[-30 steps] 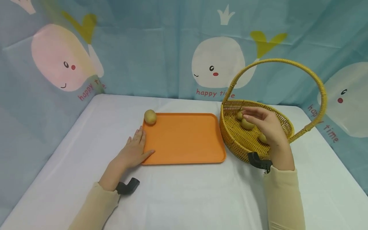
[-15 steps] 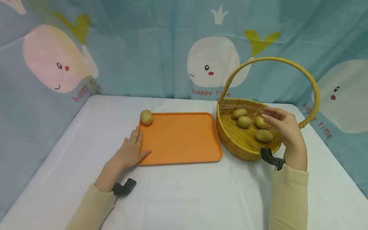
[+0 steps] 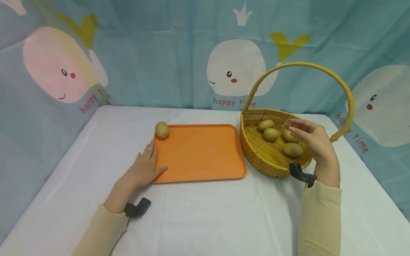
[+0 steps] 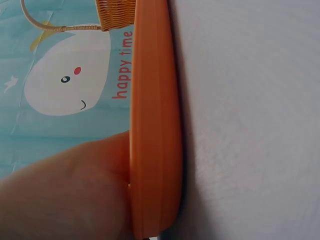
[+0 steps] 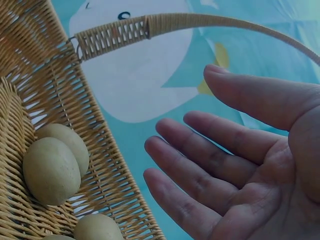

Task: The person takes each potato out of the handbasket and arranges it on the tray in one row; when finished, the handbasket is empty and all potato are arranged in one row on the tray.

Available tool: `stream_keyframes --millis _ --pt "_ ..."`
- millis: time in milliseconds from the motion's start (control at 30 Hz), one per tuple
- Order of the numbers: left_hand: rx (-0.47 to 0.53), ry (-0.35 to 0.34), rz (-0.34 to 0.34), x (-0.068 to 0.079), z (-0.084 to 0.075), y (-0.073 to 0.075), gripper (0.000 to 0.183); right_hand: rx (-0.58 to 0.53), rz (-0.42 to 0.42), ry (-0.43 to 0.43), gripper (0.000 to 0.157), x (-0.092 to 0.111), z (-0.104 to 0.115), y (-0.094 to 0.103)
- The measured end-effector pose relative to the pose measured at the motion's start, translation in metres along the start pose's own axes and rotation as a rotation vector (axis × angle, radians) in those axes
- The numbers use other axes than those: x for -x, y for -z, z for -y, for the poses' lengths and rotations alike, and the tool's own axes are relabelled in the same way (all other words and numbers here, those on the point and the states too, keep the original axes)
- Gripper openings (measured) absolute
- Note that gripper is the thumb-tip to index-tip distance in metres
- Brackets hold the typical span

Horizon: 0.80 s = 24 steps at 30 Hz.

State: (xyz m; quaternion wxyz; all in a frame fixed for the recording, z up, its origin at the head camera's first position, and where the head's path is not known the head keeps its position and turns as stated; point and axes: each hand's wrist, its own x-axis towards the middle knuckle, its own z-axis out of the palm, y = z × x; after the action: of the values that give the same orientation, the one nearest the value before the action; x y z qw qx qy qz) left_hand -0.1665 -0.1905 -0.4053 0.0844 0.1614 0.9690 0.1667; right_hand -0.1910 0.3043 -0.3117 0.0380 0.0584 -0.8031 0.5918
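My left hand (image 3: pixel 143 170) lies flat along the left edge of the orange tray (image 3: pixel 201 153), fingers straight and thumb over the rim. In the left wrist view the thumb side presses against the tray's side (image 4: pixel 155 125). A round potato (image 3: pixel 162 130) sits on the tray's far left corner, just beyond the left fingertips. My right hand (image 3: pixel 315 140) hovers over the right side of the yellow wicker basket (image 3: pixel 262 160), palm bare and fingers relaxed in the right wrist view. Below it in the basket lie several potatoes (image 3: pixel 293 150); the hand partly covers one of them (image 3: pixel 289 135).
The basket's tall arched handle (image 3: pixel 301 64) rises beyond and to the right of the right hand. Both the tray and basket stand on a white-covered table (image 3: pixel 205 217). A blue printed curtain (image 3: pixel 153 64) closes off the back and sides.
My right hand has shifted right, from the middle of the basket toward its right side, uncovering more potatoes. The left hand stays at the tray's edge. The head view has turned slightly right.
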Motion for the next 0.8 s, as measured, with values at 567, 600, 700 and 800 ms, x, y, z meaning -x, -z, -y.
stream_keyframes --millis 567,600,700,800 --pt "0.021 -0.016 0.015 -0.001 0.005 0.0 0.087 0.551 0.226 -0.12 0.045 -0.029 0.03 -0.002" --pt "0.019 -0.014 0.014 -0.002 0.005 0.0 0.087 0.59 0.277 -0.125 0.044 -0.036 0.032 0.001" --pt "0.017 -0.009 0.01 -0.002 0.003 0.002 0.086 0.684 0.423 -0.164 0.041 -0.05 0.032 0.008" --pt "0.016 -0.017 0.006 -0.003 0.002 0.001 0.086 0.753 0.517 -0.262 0.04 -0.057 0.025 0.014"
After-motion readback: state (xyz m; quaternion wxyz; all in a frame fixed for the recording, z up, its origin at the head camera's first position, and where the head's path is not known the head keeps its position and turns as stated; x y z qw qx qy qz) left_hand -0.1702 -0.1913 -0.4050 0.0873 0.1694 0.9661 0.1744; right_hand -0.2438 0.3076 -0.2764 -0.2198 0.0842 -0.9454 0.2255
